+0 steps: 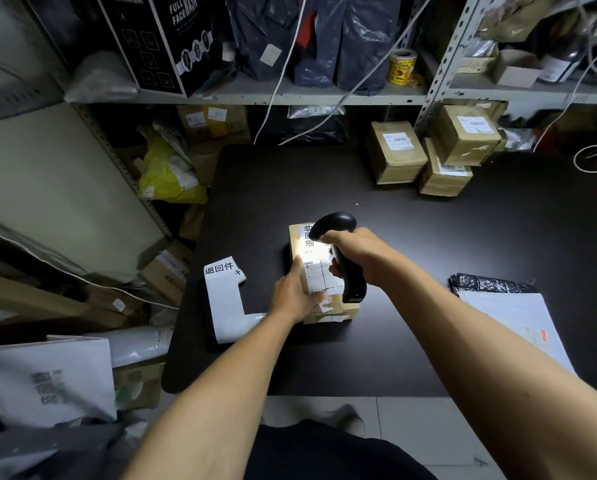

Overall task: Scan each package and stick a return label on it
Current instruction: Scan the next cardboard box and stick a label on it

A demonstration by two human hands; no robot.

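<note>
A small cardboard package (pixel 328 308) lies in the middle of the black table (pixel 411 244). It carries a white shipping label and a printed white label at its far end. My left hand (pixel 295 294) holds its left side, thumb on top. My right hand (pixel 361 256) grips a black barcode scanner (pixel 335 225) over the package, and the scanner's light falls on the label. A strip of white return labels (pixel 226 299) with black characters lies on the table left of the package.
A white mailer bag (pixel 522 320) with a black bag behind it lies at the right. Three cardboard boxes (pixel 395 152) stand at the table's back right. Shelves with bags and boxes run behind; parcels pile on the floor at the left.
</note>
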